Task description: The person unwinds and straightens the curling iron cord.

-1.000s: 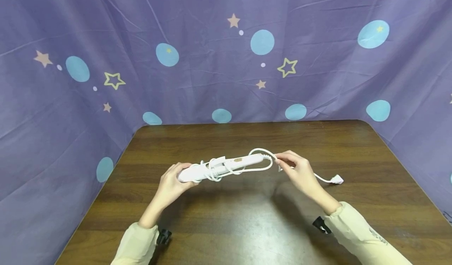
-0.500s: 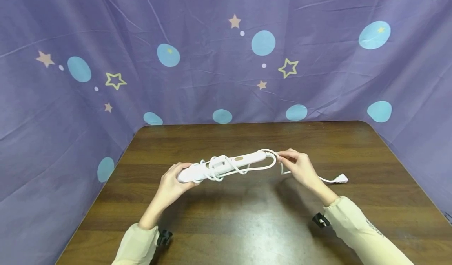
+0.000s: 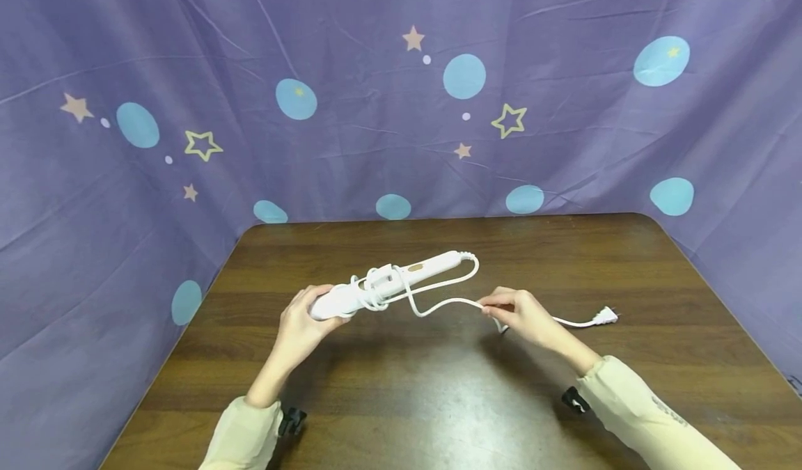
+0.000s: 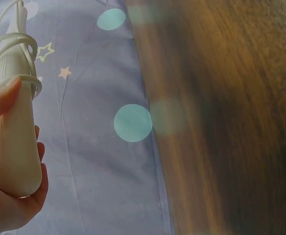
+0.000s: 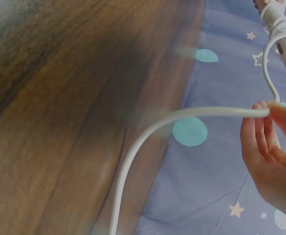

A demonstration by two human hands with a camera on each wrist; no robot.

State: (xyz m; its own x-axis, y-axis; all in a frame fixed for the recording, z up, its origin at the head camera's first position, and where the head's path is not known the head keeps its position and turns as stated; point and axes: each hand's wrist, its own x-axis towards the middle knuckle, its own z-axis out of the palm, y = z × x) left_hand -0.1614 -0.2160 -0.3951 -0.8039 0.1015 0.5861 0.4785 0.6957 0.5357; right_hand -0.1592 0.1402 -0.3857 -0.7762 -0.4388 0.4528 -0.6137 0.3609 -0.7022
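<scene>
A white hair iron (image 3: 432, 266) hangs above the table, tilted with its narrow cord end up and to the right. My left hand (image 3: 302, 327) grips its wide end; in the left wrist view the thumb lies along the body (image 4: 16, 147) below the cord loops. Several turns of white cord (image 3: 452, 300) wrap the iron's middle. My right hand (image 3: 526, 320) pinches the cord between thumb and fingers, and in the right wrist view the cord (image 5: 182, 114) bends away from the fingertips. Past the right hand, the cord ends in a white plug (image 3: 606, 315).
Below is a brown wooden table (image 3: 388, 414). A purple curtain (image 3: 351, 157) with stars and blue ovals encloses its back and sides. A black strap piece sits at each sleeve cuff, beside the left sleeve (image 3: 244, 428) and the right sleeve (image 3: 633, 407).
The right hand has moved down and slightly left, drawing a length of cord off the iron's upper part. The iron's cord end has risen and tilts more steeply. The left hand keeps its grip.
</scene>
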